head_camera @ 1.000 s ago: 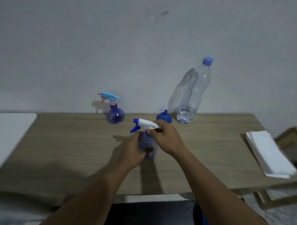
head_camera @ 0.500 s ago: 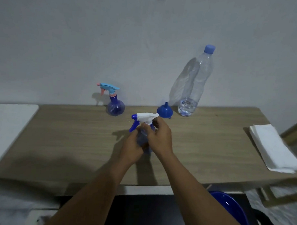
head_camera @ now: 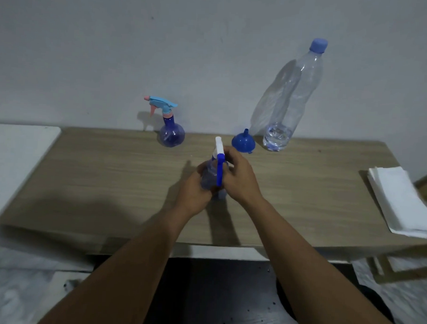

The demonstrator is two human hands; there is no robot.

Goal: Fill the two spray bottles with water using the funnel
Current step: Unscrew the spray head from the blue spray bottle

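At the centre of the frame, a blue translucent spray bottle (head_camera: 208, 176) with a white and blue trigger head stands on the wooden table (head_camera: 109, 181), held between both hands. The left hand (head_camera: 194, 191) wraps its curled fingers round the bottle's round body from the left. The right hand (head_camera: 241, 180) has its fingers and thumb curled about the neck just under the trigger head; exactly where the fingertips sit is hidden behind the bottle. The head's blue trigger faces the camera.

Further up and left, near the wall, a second spray bottle (head_camera: 171, 133) with a light-blue and pink head stands upright, well apart from the hands. Just above and right of the right hand, a blue funnel (head_camera: 243, 144) rests mouth-down on the table, spout up. Just beside it on the right stands a tall clear water bottle (head_camera: 292, 99) with a blue cap on and a little water at its bottom.

At the right edge of the frame lies a stack of white paper napkins (head_camera: 401, 202). A white surface (head_camera: 14, 158) adjoins the table at the left edge.
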